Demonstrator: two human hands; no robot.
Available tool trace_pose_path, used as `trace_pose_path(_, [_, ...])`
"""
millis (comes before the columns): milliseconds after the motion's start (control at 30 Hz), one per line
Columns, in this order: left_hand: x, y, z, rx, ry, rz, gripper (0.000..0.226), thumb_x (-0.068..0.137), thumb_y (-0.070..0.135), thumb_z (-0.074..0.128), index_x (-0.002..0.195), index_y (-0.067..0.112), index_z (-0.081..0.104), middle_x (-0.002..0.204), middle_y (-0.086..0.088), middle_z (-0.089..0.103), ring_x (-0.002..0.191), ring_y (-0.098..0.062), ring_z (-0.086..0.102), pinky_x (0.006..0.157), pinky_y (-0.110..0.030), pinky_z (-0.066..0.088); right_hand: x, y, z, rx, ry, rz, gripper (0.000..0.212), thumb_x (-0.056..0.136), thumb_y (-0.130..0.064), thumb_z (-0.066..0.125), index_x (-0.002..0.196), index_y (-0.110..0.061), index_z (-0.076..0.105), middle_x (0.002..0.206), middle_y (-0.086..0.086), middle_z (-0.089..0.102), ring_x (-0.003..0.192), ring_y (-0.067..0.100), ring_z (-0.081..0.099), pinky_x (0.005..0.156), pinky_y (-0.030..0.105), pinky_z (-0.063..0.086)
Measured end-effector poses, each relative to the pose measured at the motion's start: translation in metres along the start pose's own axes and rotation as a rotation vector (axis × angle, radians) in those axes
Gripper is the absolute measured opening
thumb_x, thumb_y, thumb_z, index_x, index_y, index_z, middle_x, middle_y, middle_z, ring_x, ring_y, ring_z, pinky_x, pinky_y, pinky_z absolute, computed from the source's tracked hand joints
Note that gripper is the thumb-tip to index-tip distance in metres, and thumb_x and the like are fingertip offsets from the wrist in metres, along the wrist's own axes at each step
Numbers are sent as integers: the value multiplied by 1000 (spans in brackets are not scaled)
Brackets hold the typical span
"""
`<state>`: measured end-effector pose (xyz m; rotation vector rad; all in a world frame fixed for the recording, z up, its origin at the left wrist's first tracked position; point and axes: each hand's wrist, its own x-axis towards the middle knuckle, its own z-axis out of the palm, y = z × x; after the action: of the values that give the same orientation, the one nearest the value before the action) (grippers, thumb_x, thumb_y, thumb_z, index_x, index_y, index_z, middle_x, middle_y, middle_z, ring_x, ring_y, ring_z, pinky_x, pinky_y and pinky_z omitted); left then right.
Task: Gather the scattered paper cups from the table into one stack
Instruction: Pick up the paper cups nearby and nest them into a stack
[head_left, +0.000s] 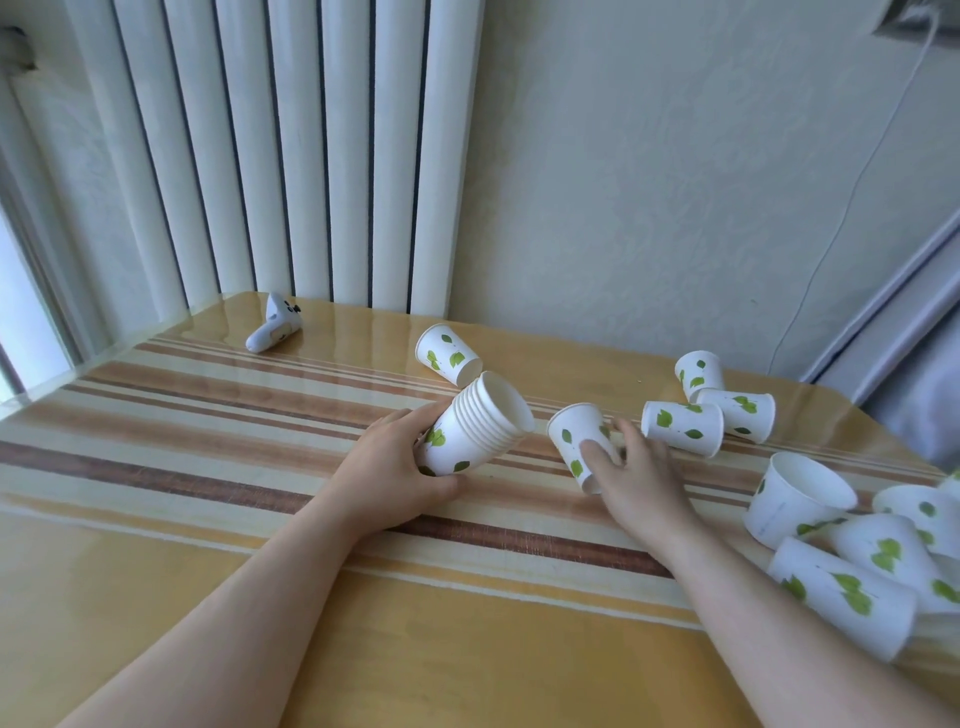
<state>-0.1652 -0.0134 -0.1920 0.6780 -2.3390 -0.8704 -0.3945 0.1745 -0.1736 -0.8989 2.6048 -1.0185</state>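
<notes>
Centrally, a nested stack of white paper cups printed with green leaves (475, 428) is gripped by the left hand (395, 462), whose fingers and thumb are curled round its lower part; the stack is tilted, its open mouth turned up and to the right. Just right of the stack, a single white leaf-printed paper cup (579, 444) is pinched by the right hand (631, 467), with the thumb pressed on its side and the fingers behind it; whether its base touches the surface cannot be told.

Behind the stack, one cup on its side (448, 354) is seen near the wall. Further right of the stack, three cups (706, 402) are lying close together, and at the right edge a cluster of more cups (852, 540) is heaped, one of them with its open mouth turned upward.

Everything is borne by a glossy yellow wooden table with brown and cream stripes (208, 441). Far left of the stack, a small white gadget (272, 330) is lying near the table's back edge. Behind it a white ribbed radiator (291, 150) is mounted, beside a pale patterned wall (675, 182) down which a thin cord (852, 192) is hung.
</notes>
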Motion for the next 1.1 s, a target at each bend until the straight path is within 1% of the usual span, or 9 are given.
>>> trace_pose_path(100, [-1,1,0,-17,-5,2,68,72,48,78,137,56,60,105,15,70,107,-12,61,87,-31,45,-6,-8,7,15,-46,-75,74,81,-61,51,150,-33,47,125,5,62,123,36,54,101,51,50])
trace_pose_path(200, [-1,3,-1,-21,-12,-7,69,70,49,75,137,56,61,104,16,69,106,-14,61,86,-32,45,-6,-12,7,106,-126,-86,88,77,-43,63,160,-38,34,132,-5,62,116,25,60,88,42,52])
trace_pose_path(367, [-2,5,-2,-30,-11,-22,65,74,42,81,135,53,63,107,13,71,108,-14,62,91,-34,50,1,-20,2,757,-115,-49,74,67,-8,85,130,-37,61,122,-1,70,103,21,72,84,37,58])
trace_pose_path(467, [-1,5,-2,-43,-16,-21,59,72,44,79,127,57,62,103,12,71,105,-15,62,86,-33,48,0,-31,1,1008,-133,-101,79,79,3,84,142,-33,53,120,0,70,109,22,73,89,43,61])
trace_pose_path(533, [-1,6,-3,-42,-18,-24,61,74,42,81,130,55,63,104,12,71,106,-16,63,88,-34,50,0,-44,-2,1142,-142,-100,62,87,-4,82,138,-29,57,120,0,73,112,27,73,93,50,57])
trace_pose_path(600, [-2,7,-3,-35,-19,-28,63,76,39,84,133,53,63,105,12,72,106,-16,63,91,-36,52,-2,-60,-5,1233,-142,-95,55,79,-20,84,128,-30,61,119,-2,76,105,21,76,88,42,57])
trace_pose_path(667, [-3,7,-3,-36,-19,-31,65,75,39,83,136,53,63,105,13,71,106,-15,63,90,-35,52,-4,-73,-3,1268,-153,-108,61,76,-24,86,129,-28,58,121,-2,77,101,18,79,88,39,57])
trace_pose_path(833, [-2,8,-3,-39,-19,-35,71,71,46,79,140,52,62,104,14,71,104,-14,64,88,-34,51,-7,-82,18,1157,-202,-142,67,82,0,87,133,-25,52,105,-6,81,100,19,80,87,43,60])
trace_pose_path(1100, [-2,10,-2,-28,4,-72,70,70,52,77,138,55,61,103,15,71,101,-15,64,84,-35,52,-6,-69,36,1129,-242,-120,77,73,-16,86,140,-34,52,120,-3,76,112,19,73,86,39,57])
